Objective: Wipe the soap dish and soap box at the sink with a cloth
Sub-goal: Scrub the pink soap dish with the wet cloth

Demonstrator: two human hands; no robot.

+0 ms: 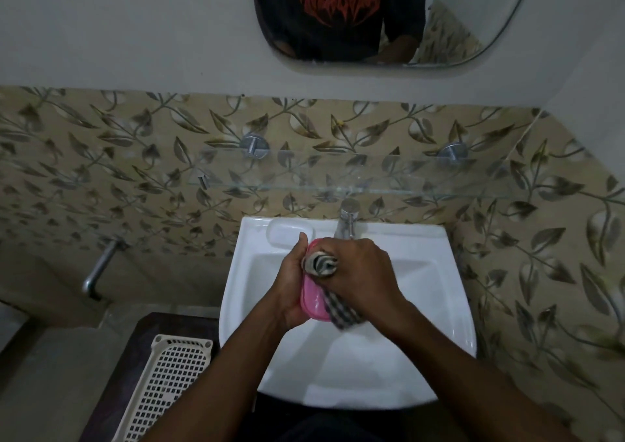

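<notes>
Two hands over the sink: my left hand has its fingers curled round the pink soap box, while my right hand grips the striped cloth bunched against it. The box looks slick; too hard a rub could squirt it into the basin. The white soap dish waits behind, by the tap.

Pink soap box over white sink, checked cloth against it.
</notes>
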